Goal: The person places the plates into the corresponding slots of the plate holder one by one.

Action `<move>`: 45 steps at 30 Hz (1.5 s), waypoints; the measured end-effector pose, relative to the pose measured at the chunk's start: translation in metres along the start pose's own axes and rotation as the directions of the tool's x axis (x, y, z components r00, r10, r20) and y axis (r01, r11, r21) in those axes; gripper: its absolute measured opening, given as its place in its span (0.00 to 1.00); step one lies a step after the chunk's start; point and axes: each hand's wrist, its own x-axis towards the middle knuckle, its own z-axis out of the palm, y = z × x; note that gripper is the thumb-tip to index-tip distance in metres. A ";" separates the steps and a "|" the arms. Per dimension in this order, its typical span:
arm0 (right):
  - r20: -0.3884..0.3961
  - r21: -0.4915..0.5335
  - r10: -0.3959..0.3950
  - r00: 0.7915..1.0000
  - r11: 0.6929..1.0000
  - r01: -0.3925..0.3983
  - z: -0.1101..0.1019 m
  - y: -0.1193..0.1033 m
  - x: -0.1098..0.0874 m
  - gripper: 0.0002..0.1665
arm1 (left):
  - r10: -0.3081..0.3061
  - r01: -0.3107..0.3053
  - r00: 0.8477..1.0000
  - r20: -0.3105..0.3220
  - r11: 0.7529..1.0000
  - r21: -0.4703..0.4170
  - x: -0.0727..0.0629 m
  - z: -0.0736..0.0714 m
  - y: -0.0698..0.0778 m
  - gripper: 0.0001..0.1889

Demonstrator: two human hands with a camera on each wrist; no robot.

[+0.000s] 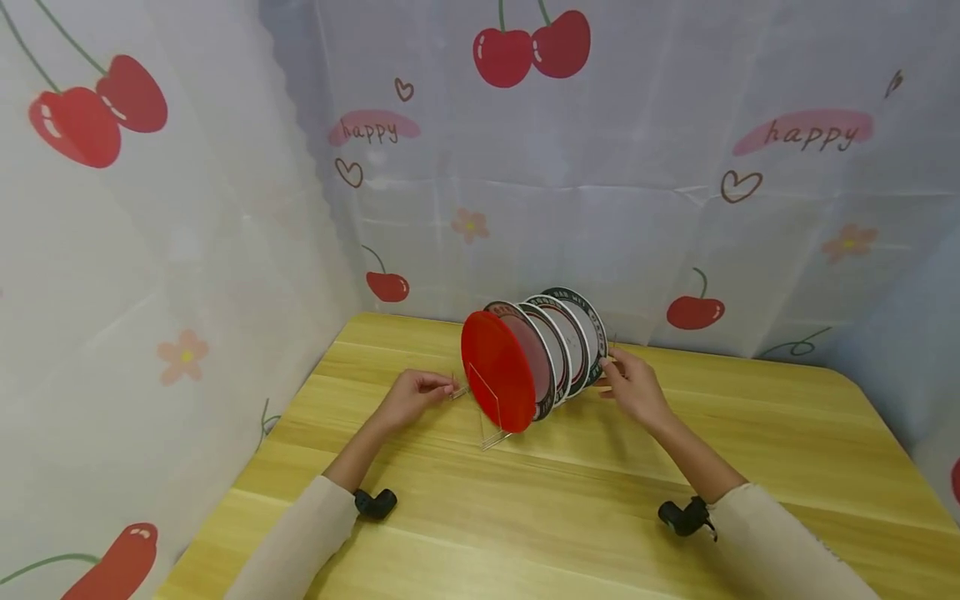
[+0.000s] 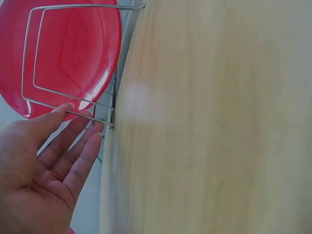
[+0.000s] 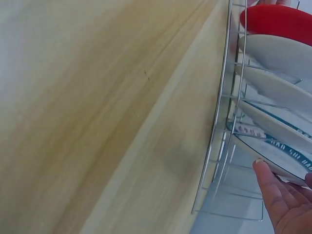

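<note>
A wire dish rack [image 1: 497, 439] stands on the table with plates upright in a row. At its near left end is a red plate [image 1: 495, 367]; behind it come several white plates with dark lettered rims. My left hand [image 1: 411, 398] pinches the rack's end wire between thumb and fingers, beside the red plate [image 2: 73, 53], as the left wrist view shows. At the far right end, my right hand [image 1: 636, 387] holds the edge of the last patterned plate [image 1: 597, 333]. In the right wrist view, a fingertip [image 3: 261, 165] lies on that plate's rim; the other fingers are partly hidden.
The wood-grain table [image 1: 465, 517] extends in front of the rack and to both sides. A cherry-print curtain [image 1: 570, 217] hangs close behind the rack, with another on the left. Black wrist cameras [image 1: 375, 504] sit on both forearms.
</note>
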 end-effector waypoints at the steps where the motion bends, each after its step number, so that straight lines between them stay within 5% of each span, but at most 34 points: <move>1: 0.002 -0.003 0.001 1.000 1.000 -0.001 -0.001 0.001 0.001 0.23 | 0.002 -0.002 1.000 0.007 1.000 0.002 -0.002 0.001 0.001 0.10; 23: 0.036 -0.010 0.048 0.998 0.999 -0.048 -0.025 0.012 0.031 0.26 | 0.000 0.039 0.969 0.246 0.987 -0.155 -0.016 0.036 0.024 0.11; 28: -0.042 -0.056 0.134 0.990 0.989 -0.136 -0.020 0.003 0.015 0.37 | -0.039 0.072 0.985 0.170 0.978 -0.193 -0.014 0.017 0.017 0.13; 32: -0.052 0.083 0.198 0.979 0.978 -0.194 -0.008 -0.009 -0.011 0.44 | -0.070 0.071 0.997 0.013 0.975 -0.212 -0.001 0.000 0.017 0.18; 36: -0.014 0.214 0.215 0.977 0.955 -0.207 0.011 -0.026 -0.033 0.45 | -0.121 0.076 0.985 -0.123 0.944 -0.321 0.019 -0.001 0.022 0.28; 39: -0.007 0.239 0.229 0.973 0.946 -0.221 0.028 -0.037 -0.045 0.45 | -0.163 0.101 0.980 -0.115 0.902 -0.419 0.032 0.008 0.027 0.34; 45: -0.026 0.245 0.256 0.966 0.939 -0.242 0.047 -0.042 -0.055 0.47 | -0.208 0.192 0.978 0.024 0.843 -0.503 0.050 0.040 0.037 0.37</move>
